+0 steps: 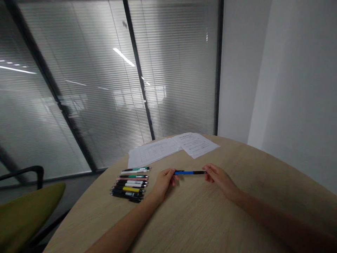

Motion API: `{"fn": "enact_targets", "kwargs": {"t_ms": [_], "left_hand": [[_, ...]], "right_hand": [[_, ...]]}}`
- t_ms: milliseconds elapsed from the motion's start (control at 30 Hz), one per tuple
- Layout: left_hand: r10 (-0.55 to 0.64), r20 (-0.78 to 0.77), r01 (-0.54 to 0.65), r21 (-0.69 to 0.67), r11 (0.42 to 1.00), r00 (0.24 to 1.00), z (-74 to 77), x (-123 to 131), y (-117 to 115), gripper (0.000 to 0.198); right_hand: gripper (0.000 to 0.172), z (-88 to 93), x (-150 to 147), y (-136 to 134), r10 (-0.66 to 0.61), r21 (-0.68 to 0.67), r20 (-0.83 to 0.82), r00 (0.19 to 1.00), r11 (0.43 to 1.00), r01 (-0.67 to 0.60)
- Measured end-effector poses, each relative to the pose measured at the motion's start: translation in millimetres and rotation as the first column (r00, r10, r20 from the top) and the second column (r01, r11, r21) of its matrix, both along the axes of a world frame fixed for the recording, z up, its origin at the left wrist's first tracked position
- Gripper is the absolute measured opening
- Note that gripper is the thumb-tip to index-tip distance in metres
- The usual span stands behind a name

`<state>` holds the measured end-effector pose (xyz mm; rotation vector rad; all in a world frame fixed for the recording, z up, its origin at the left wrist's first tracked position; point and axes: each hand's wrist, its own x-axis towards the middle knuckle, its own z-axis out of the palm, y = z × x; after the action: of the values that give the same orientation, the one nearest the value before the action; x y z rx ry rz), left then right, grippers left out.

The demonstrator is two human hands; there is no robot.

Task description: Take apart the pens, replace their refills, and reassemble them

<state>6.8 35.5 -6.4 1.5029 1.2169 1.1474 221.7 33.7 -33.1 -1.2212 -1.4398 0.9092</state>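
Blue pen [188,172]: lies level in the air, just above the bench and crosswise to the onlooker's line of sight, with a blue barrel and black ends, held between the two hands.

Left hand [163,183]: at the pen's left end, its fingers [172,174] nearly closed and pinching the barrel, the palm turned down.

Right hand [219,180]: at the pen's right end, its fingers [207,171] likewise nearly closed, holding the black end between their tips.

Handling: a pen held from both ends like this stays steadiest with a light, even pinch and both wrists low, so neither hand twists it out of line.

Row of pens [129,184]: lies flat on the bench to the left of the left hand, close by but not touching it; the pens sit side by side with black, white, green, pink and yellow barrels.

Papers [152,153]: two printed sheets, partly overlapping, lie beyond the pens and hands at the far edge of the bench.

Bench [244,207]: round-edged, pale wood-grain top, with both forearms resting over its near side.

Room: an olive chair [26,202] stands off to the left, slatted blinds [105,105] fill the glass behind, and a white wall [289,88] runs along the right.
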Motion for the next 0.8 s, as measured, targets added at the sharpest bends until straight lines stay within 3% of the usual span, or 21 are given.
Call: {"fn": "enact_targets", "kwargs": {"t_ms": [167,433,800], "left_hand": [[0.0,0.005,0.0,0.0,1.0,1.0,-1.6,-0.4,0.8,0.037],[0.008,0.027,-0.008,0.001,1.0,1.0,-2.9,-1.1,1.7,0.036],[-0.023,0.046,0.023,0.004,1.0,0.999,-1.0,-0.1,1.5,0.034]], "right_hand": [[0.017,5.8,-1.3,-3.2,-0.005,-0.035,-0.094,0.996,0.999,0.001],[0.024,3.5,-2.7,-1.1,-0.028,-0.008,-0.183,0.983,1.0,0.026],[0.017,4.0,-3.7,-3.6,0.039,-0.04,-0.131,0.991,0.998,-0.044]]}}
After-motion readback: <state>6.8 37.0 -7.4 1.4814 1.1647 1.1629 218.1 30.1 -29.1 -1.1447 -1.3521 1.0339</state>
